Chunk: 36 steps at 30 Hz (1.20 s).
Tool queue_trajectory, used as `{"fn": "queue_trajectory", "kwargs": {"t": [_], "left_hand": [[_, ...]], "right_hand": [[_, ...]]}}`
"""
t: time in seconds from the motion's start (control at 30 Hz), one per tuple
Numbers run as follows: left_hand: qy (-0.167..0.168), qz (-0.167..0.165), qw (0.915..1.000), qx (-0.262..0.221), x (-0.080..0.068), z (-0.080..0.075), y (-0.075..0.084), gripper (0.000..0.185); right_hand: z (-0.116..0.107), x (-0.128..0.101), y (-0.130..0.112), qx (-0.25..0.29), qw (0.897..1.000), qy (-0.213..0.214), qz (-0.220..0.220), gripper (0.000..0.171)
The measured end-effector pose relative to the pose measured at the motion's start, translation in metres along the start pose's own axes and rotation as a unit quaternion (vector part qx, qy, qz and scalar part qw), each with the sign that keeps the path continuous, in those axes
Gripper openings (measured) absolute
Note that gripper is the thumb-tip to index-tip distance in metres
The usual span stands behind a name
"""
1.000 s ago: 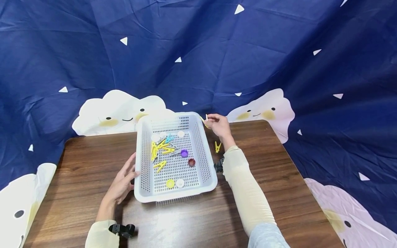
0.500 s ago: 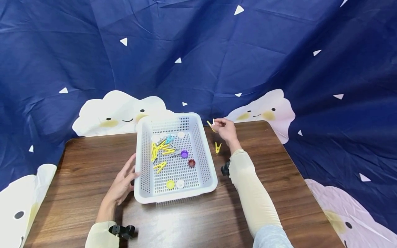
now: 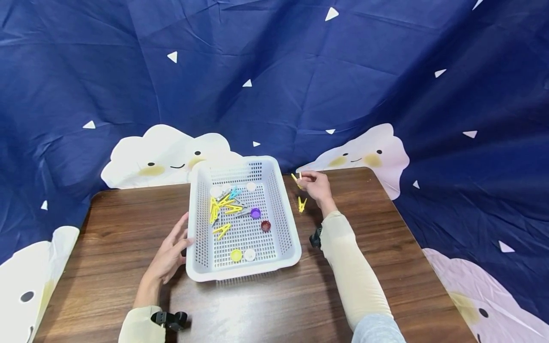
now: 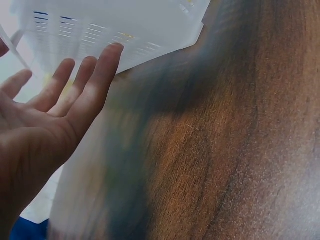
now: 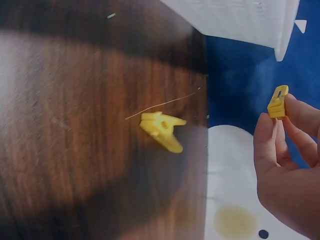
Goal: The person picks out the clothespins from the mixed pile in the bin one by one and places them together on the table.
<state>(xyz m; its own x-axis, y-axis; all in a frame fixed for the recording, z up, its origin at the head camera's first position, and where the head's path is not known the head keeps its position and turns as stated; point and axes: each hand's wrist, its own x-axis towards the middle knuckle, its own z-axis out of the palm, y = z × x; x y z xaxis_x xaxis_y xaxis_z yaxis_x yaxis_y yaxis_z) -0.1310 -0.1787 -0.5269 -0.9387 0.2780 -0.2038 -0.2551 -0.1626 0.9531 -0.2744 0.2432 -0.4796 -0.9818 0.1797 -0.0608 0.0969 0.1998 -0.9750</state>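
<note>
A white perforated basket [image 3: 243, 219] sits on the wooden table [image 3: 386, 247]. The left hand [image 3: 169, 252], fingers spread, touches its left wall. The right hand [image 3: 316, 185] pinches a yellow clothespin [image 3: 297, 178], apparently above another clothespin [image 3: 302, 204] lying on the table.

The head camera looks down from the near side over the whole table [image 3: 107, 228]. The left wrist camera sits close at the basket's [image 4: 150, 25] left wall. The right wrist camera, close beyond the basket's far right corner, shares that basket [image 5: 240, 20] and table.
</note>
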Motion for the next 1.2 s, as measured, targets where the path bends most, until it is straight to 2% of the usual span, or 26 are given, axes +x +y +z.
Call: {"fn": "queue_trajectory", "kwargs": {"t": [0.27, 0.67, 1.2], "left_hand": [[0.001, 0.005, 1.0, 0.0, 0.0, 0.001, 0.0, 0.076], [-0.003, 0.01, 1.0, 0.001, -0.001, 0.0, 0.0, 0.075], [0.008, -0.004, 0.9999, 0.005, 0.0, 0.002, 0.0, 0.076]], "right_hand": [[-0.007, 0.0, 0.019, -0.015, 1.0, 0.011, 0.011, 0.033], [-0.018, -0.002, 0.032, -0.02, 0.999, 0.012, 0.048, 0.038], [-0.028, -0.003, 0.057, -0.047, 0.996, 0.015, 0.068, 0.036]]}}
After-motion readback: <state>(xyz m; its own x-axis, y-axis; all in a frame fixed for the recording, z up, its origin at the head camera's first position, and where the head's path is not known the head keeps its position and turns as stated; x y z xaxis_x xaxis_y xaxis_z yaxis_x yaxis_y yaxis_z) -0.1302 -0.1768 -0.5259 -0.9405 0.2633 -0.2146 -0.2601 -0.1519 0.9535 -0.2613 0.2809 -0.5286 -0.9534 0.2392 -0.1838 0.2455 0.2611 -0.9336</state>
